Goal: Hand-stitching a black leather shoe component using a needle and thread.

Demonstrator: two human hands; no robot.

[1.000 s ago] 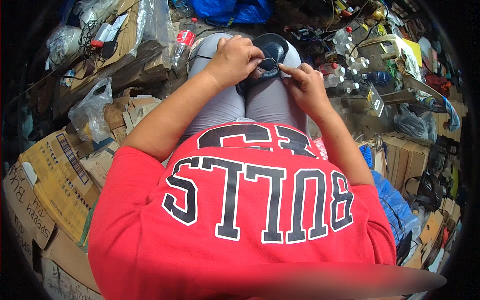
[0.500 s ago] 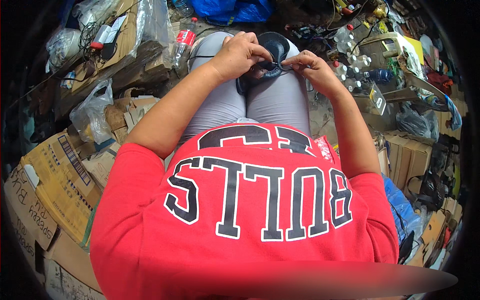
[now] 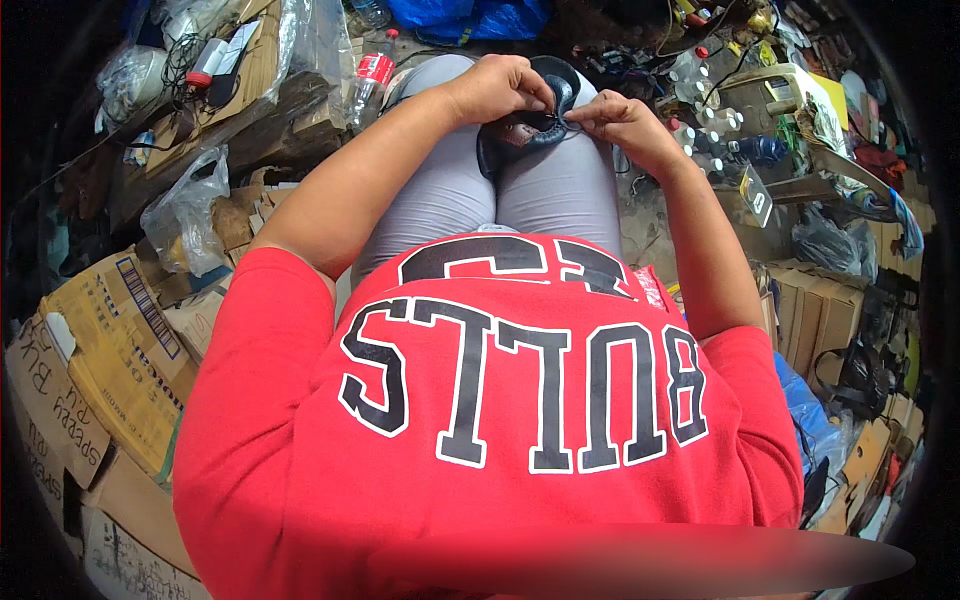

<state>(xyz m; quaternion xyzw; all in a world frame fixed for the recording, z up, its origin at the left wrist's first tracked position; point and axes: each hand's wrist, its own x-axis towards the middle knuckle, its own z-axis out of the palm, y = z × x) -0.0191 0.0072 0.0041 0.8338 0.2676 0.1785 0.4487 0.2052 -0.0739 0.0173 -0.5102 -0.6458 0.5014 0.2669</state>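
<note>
What looks like a black shoe [image 3: 536,138], glossy with a worn brownish patch inside, rests across my grey-clad thighs. Over its left side is my left hand [image 3: 503,90], with thumb and fingers pinched together at the middle of the shoe. From the right, my right hand [image 3: 617,120] comes in, its thumb and forefinger pinching close to the left fingertips. A thin dark strand seems to show between the two hands, too small to make out surely. The fingers hide part of the shoe's opening.
A bottle with a red label [image 3: 372,78] stands left of my knee. Several capped bottles [image 3: 700,130] crowd the floor at right, beside a cluttered pale stand [image 3: 780,80]. Flattened cardboard [image 3: 110,350] and a clear plastic bag [image 3: 190,210] lie at left. A blue tarp [image 3: 470,20] lies ahead.
My left hand has shifted slightly right and away from me, its fingers curling more over the shoe. The right hand has moved slightly away from me, still pinching.
</note>
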